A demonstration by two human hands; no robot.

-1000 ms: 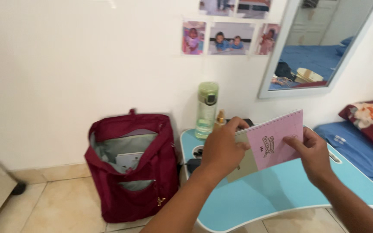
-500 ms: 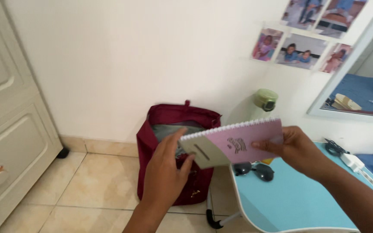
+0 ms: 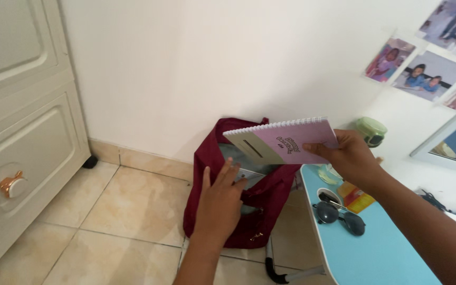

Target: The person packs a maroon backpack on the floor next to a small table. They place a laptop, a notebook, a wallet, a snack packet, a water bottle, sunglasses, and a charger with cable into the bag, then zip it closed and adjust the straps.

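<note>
1. While the right hand (image 3: 347,155) pinches one end of a pink, spiral-bound paper notebook (image 3: 283,141), fingers curled under it and thumb on the cover, the notebook hangs level in the air just above the open mouth of a dark red fabric backpack (image 3: 244,211).
2. That backpack stands upright on the beige tiled floor (image 3: 112,211) against the white wall (image 3: 212,63), beside a light blue folding lap table (image 3: 360,248).
3. Fingers of the left hand (image 3: 218,203) are spread and nearly straight, holding nothing; they lie at the front edge of the backpack's opening, though whether they press on the fabric cannot be told.
4. A pair of dark sunglasses (image 3: 339,216) lies on the table, near a pale green lidded bottle (image 3: 370,132) by the wall.
5. A cream panelled cabinet (image 3: 22,132) stands well apart, with photographs (image 3: 418,68) stuck on the wall above the bottle.
</note>
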